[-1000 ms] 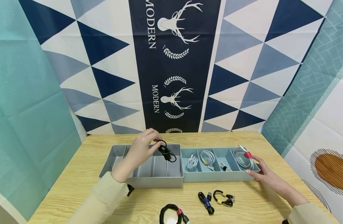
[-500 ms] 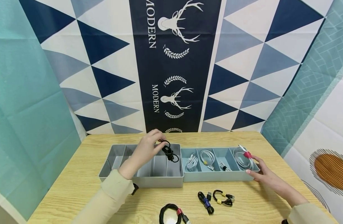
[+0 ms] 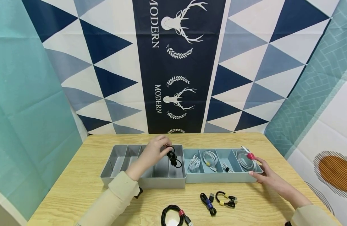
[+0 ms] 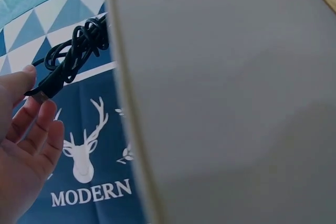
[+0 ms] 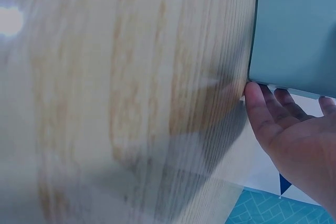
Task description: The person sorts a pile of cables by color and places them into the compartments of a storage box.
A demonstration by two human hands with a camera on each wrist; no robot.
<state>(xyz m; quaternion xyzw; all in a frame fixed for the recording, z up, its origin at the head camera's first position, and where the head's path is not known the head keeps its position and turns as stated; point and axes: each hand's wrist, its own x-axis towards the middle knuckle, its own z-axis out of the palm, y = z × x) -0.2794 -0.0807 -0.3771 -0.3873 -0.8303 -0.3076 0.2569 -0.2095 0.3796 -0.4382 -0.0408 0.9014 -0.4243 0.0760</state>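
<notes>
My left hand (image 3: 154,154) pinches a bundled black cable (image 3: 172,158) between thumb and fingers. The bundle hangs over the right-end compartment of the grey divided box (image 3: 165,184). In the left wrist view, the black cable (image 4: 79,51) is wound in loops, with its plug end at the fingertips. My right hand (image 3: 271,179) rests against the right end of the light blue divided box (image 3: 218,178). Fingertips of that hand (image 5: 299,135) touch the box's end wall in the right wrist view. White cables, including a coil with a pink tie (image 3: 245,158), lie in the blue box.
On the wooden table (image 3: 71,188) in front lie a coiled black cable with a red tie (image 3: 170,208), a black cable with a blue tie (image 3: 208,204) and a short one with yellow ties (image 3: 226,201). The two boxes stand side by side; patterned cloth hangs behind.
My left hand has moved to the right and slightly down with the black cable, which now hangs lower over the grey box's right end. My right hand has stayed in place.
</notes>
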